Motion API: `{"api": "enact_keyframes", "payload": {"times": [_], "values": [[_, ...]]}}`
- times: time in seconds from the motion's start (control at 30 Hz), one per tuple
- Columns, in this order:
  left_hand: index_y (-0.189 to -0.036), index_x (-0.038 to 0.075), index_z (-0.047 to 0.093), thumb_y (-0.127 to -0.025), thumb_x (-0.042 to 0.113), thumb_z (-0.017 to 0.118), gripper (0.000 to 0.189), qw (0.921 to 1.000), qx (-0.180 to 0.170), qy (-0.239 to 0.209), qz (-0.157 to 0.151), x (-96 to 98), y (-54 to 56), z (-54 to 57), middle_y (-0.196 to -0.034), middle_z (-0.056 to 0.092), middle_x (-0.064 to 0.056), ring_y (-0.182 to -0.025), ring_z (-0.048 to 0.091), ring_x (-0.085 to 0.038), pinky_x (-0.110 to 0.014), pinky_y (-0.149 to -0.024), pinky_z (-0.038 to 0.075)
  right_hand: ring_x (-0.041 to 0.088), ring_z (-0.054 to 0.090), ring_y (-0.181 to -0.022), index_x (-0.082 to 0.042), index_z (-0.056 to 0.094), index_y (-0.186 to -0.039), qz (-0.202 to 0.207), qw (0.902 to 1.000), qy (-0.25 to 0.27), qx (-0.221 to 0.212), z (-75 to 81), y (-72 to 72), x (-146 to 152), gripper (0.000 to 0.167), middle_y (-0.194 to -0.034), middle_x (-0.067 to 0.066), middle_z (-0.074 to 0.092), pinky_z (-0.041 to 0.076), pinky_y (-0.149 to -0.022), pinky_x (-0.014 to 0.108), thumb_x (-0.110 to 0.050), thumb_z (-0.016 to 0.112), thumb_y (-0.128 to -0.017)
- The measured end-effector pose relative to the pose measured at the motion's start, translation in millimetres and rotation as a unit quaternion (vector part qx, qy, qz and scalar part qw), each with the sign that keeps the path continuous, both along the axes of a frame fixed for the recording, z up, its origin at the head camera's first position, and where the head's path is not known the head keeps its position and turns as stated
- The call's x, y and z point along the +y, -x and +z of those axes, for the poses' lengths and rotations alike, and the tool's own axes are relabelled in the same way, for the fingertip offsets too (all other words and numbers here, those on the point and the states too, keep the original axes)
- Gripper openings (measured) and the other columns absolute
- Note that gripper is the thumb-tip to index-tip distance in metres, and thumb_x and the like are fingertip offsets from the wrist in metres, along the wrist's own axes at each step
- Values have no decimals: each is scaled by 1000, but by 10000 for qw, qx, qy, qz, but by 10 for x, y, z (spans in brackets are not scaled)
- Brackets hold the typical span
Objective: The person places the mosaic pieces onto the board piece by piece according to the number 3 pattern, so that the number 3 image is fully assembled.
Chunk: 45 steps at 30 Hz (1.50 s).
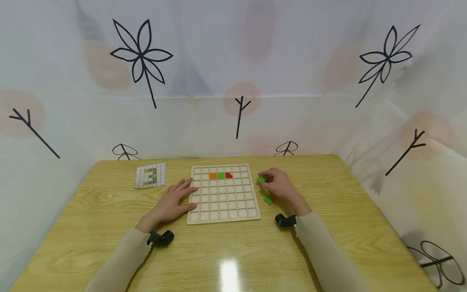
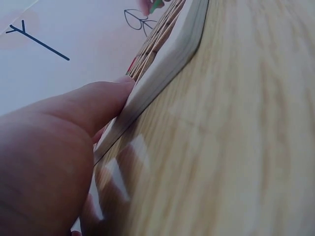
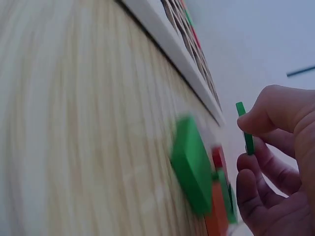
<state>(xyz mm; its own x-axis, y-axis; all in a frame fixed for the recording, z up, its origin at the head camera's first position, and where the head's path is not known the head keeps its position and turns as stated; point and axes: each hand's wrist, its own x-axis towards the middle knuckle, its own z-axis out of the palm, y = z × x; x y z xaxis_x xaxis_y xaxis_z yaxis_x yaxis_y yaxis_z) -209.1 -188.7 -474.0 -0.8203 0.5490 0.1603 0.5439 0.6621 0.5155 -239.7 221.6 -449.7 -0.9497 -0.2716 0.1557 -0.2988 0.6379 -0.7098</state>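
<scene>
A wooden grid board (image 1: pixel 225 202) lies at the middle of the table. In its second row sit an orange tile (image 1: pixel 213 176), a green tile (image 1: pixel 221 175) and a red tile (image 1: pixel 228 175) with a rounded corner, side by side. My left hand (image 1: pixel 174 201) rests on the board's left edge, fingers spread and thumb on the rim. Just beyond the right edge, my right hand (image 1: pixel 280 185) pinches a green tile (image 3: pixel 244 129) between thumb and fingers, raised off the table. Below that hand lie another green tile (image 3: pixel 191 164), an orange piece (image 3: pixel 215 209) and a red piece (image 3: pixel 218 156), partly hidden.
A paper card (image 1: pixel 150 175) with a printed grid of coloured squares lies left of the board. The wooden table (image 1: pixel 204 255) reaches back to a patterned cloth (image 1: pixel 204 125) that hangs behind and along both sides. Each wrist wears a small black camera (image 1: pixel 160 238).
</scene>
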Motion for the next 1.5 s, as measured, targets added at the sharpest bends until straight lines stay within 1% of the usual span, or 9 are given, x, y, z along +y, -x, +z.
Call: {"api": "enact_keyframes", "payload": {"times": [0.17, 0.43, 0.57, 0.73, 0.9, 1.1, 1.2, 1.33, 1.5], "values": [[-146, 15, 53, -97, 42, 64, 58, 10000, 46, 31, 3, -11, 0, -8, -163, 25, -11, -149, 15, -37, -68, -112, 9, 24, 60, -92, 1, 69, -122, 160, 9998, 97, 1, -28, 40, -231, 36, -104, 10, 60, 53, -80, 38, -2, 69, -86], [-147, 15, 52, -97, 43, 64, 59, 10000, -21, 68, 31, -19, -15, 16, -163, 24, -11, -150, 14, -37, -67, -112, 9, 22, 56, -95, -1, 70, -122, 417, 9990, 151, -76, 10, 86, -567, 39, -104, 6, 61, 52, -82, 38, -1, 69, -84], [-147, 14, 52, -97, 42, 65, 58, 10000, -37, 49, 16, -14, -20, 33, -163, 24, -11, -150, 14, -37, -67, -112, 8, 21, 56, -93, -3, 71, -120, 512, 9986, 145, -55, -10, 110, -693, 36, -105, 5, 61, 51, -80, 36, -1, 67, -84], [-147, 14, 52, -97, 42, 64, 58, 10000, -58, 31, 7, -13, -21, 30, -163, 24, -11, -150, 14, -37, -67, -112, 8, 19, 54, -84, -7, 74, -115, 566, 9983, 163, -30, -56, 134, -791, 30, -101, 3, 62, 47, -73, 33, -1, 67, -86], [-147, 14, 52, -97, 42, 64, 58, 10000, -52, 14, -3, -23, -17, 19, -163, 23, -11, -150, 14, -37, -67, -112, 9, 20, 50, -83, -11, 74, -115, 526, 9978, 211, -350, -104, 164, -822, 28, -103, 1, 63, 44, -72, 34, -3, 68, -89], [-147, 14, 52, -97, 41, 65, 58, 10000, -43, -9, -24, -29, -7, 37, -163, 23, -11, -150, 14, -37, -67, -112, 8, 20, 49, -80, -13, 72, -121, 613, 9920, 66, -1099, -7, 221, -828, 32, -102, 3, 62, 42, -68, 33, -4, 66, -91], [-147, 14, 52, -97, 42, 65, 58, 10000, -26, -2, -22, -31, -1, 30, -163, 23, -11, -150, 14, -37, -67, -112, 9, 20, 47, -76, -13, 72, -123, 676, 9889, 18, -1324, 33, 238, -842, 32, -99, 3, 61, 39, -65, 32, -4, 65, -93], [-147, 15, 52, -97, 43, 64, 58, 10000, 11, 30, -24, -27, 15, 9, -163, 23, -10, -150, 14, -37, -67, -112, 9, 19, 47, -76, -10, 72, -123, 697, 9887, -89, -1323, 60, 233, -875, 31, -98, 4, 62, 40, -67, 32, -4, 65, -93], [-147, 14, 52, -97, 43, 64, 58, 10000, 1, -17, -49, -31, 21, 2, -163, 23, -11, -150, 14, -37, -67, -112, 9, 20, 49, -86, -9, 72, -121, 628, 9914, -56, -1151, 71, 201, -925, 29, -108, 5, 63, 44, -76, 34, -3, 67, -93]]}}
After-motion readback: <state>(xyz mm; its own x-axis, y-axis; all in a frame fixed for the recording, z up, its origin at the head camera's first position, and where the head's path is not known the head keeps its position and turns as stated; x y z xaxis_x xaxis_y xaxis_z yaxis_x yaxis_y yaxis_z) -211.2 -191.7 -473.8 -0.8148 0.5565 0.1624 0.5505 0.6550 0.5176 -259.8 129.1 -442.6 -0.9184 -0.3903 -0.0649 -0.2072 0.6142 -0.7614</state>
